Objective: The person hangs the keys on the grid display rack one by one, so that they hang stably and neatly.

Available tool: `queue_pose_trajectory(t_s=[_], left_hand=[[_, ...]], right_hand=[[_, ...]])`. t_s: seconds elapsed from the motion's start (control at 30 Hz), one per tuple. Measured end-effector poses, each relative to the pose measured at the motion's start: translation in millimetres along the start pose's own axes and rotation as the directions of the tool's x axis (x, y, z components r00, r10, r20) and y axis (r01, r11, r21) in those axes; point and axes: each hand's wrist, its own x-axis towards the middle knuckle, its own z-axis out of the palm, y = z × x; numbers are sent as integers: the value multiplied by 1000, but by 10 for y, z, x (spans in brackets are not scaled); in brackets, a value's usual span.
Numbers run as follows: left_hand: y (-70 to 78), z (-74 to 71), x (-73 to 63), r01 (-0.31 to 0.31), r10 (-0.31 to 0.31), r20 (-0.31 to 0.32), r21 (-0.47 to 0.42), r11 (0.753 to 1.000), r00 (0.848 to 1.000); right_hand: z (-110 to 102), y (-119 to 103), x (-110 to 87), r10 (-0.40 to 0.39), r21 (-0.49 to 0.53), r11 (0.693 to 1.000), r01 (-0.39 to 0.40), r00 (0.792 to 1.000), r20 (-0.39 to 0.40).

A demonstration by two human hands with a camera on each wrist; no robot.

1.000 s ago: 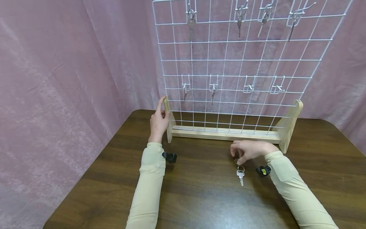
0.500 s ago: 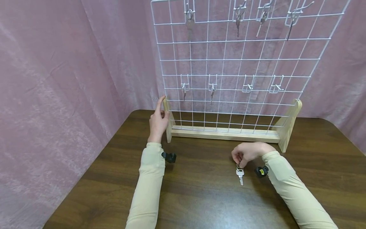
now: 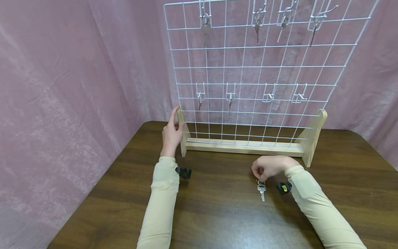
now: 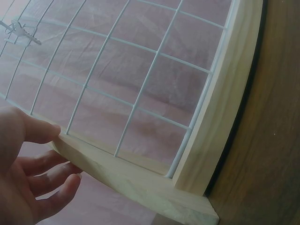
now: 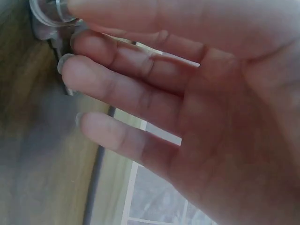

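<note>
My right hand (image 3: 271, 166) pinches the ring of a silver key (image 3: 262, 188) just above the brown table, in front of the rack. In the right wrist view the key's ring (image 5: 44, 13) lies by the thumb tip, while the other fingers (image 5: 105, 86) are loosely bent and part of the key is hidden. My left hand (image 3: 171, 136) grips the left wooden upright (image 3: 182, 133) of the white wire grid rack (image 3: 245, 72). The left wrist view shows fingertips on both sides of that wooden piece (image 4: 108, 168).
Several keys, such as one upper key (image 3: 257, 29) and one lower key (image 3: 230, 103), hang from hooks on the grid. Two bare lower hooks are at the right, one hook (image 3: 268, 97) beside another hook (image 3: 299, 98). Pink curtain (image 3: 77, 86) surrounds the table (image 3: 214, 200).
My right hand has lowered slightly, and its thumb and fingers have come together on the key ring. The left hand keeps its hold on the upright. The head view has shifted a little.
</note>
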Motion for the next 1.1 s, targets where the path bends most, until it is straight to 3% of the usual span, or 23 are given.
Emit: queue_pose_trajectory(t_s=[0.3,0.47,0.67,0.9,1.1], left_hand=[[-18,16,11,11,-11,5,2,1000,1000],[-16,15,18,8,-8,3,5,1000,1000],[-11,13,13,2,-2,4,16,1000,1000],[-9,8,3,13,-13,14,-4,1000,1000],[-22,21,12,7,-7,13,-10,1000,1000]], right_hand=[[-135,-50,-160,-52,9,999,53,996,-78],[-220,-87,-238,-114,-46,993,108,977,-179],[-303,-104,-319,-178,-107,983,152,931,-318],[-359,-107,-382,-116,-143,988,52,864,-489],[-382,-119,-395,-118,-182,983,13,806,-580]])
